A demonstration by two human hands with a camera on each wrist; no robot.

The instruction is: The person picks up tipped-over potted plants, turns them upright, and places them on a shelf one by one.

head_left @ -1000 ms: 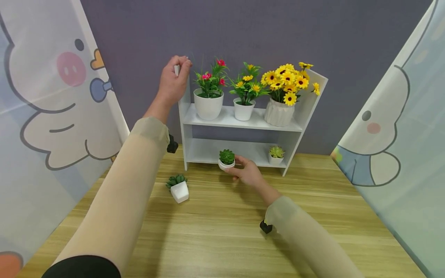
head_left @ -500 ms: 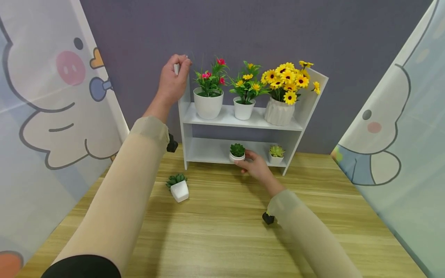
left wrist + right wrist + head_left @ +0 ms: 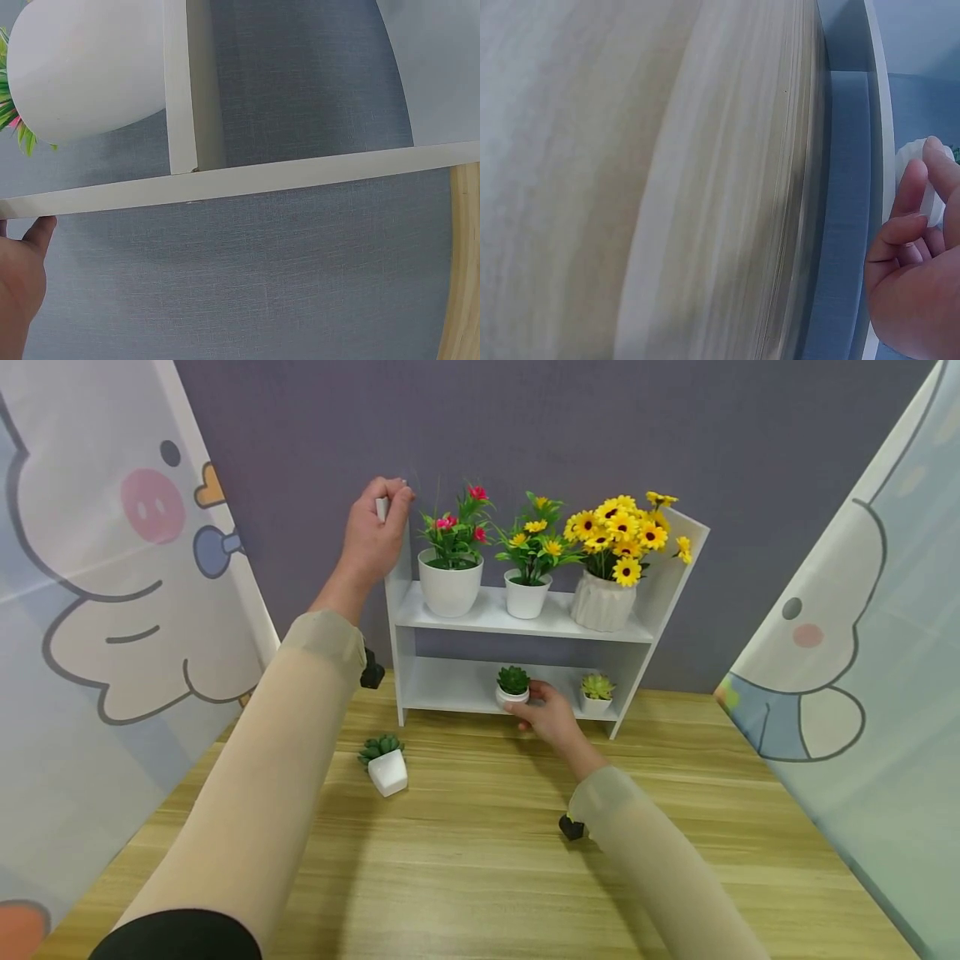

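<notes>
My left hand (image 3: 377, 531) grips the top of the left side panel of a small white two-tier shelf (image 3: 525, 625). The left wrist view shows the fingertips (image 3: 43, 229) against the panel's edge. At the middle of the lower tier, my right hand (image 3: 553, 718) pinches the white pot of a dark green succulent (image 3: 513, 680) between thumb and fingers. The pot stands upright at the front of the board; the right wrist view shows the white pot (image 3: 910, 155) partly hidden by the hand. To its right sits a light green succulent (image 3: 597, 689) in a white pot.
On the upper tier stand a red-flowered plant (image 3: 452, 585), a small yellow-flowered plant (image 3: 528, 596) and a pot of yellow daisies (image 3: 604, 602). Another succulent (image 3: 387, 768) lies tipped over on the wooden table (image 3: 465, 860), left of the shelf's front. A grey wall (image 3: 300, 435) is behind.
My right hand has carried the dark green succulent rightward and slightly back onto the lower tier, and has hardly moved in the last half second. The left hand keeps its place on the panel.
</notes>
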